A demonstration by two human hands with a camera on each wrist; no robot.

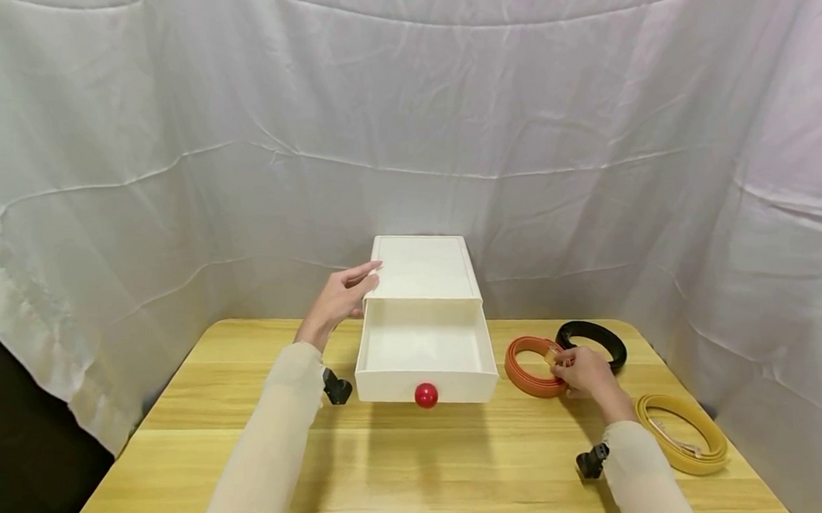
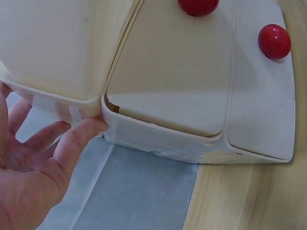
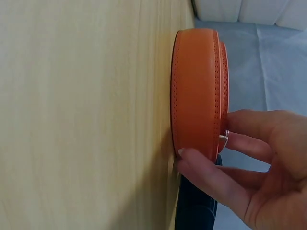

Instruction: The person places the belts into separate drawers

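Note:
A white drawer box (image 1: 422,267) stands at the back of the wooden table, and its drawer (image 1: 460,386) with a red knob (image 1: 426,395) is pulled out and holds nothing. My left hand (image 1: 357,284) rests with straight fingers against the box's left side. In the left wrist view its thumb (image 2: 81,134) presses the box corner (image 2: 91,103) beside the drawer (image 2: 172,62). My right hand (image 1: 563,361) pinches a coiled orange belt (image 1: 524,367) to the right of the drawer. The right wrist view shows thumb and fingers (image 3: 206,167) gripping the orange belt's (image 3: 194,86) edge.
A coiled black belt (image 1: 596,333) lies just behind the orange one. A coiled yellow belt (image 1: 681,432) lies near the table's right front edge. White cloth (image 1: 404,133) hangs round the back and sides. Bare wood (image 1: 408,473) spreads in front of the drawer.

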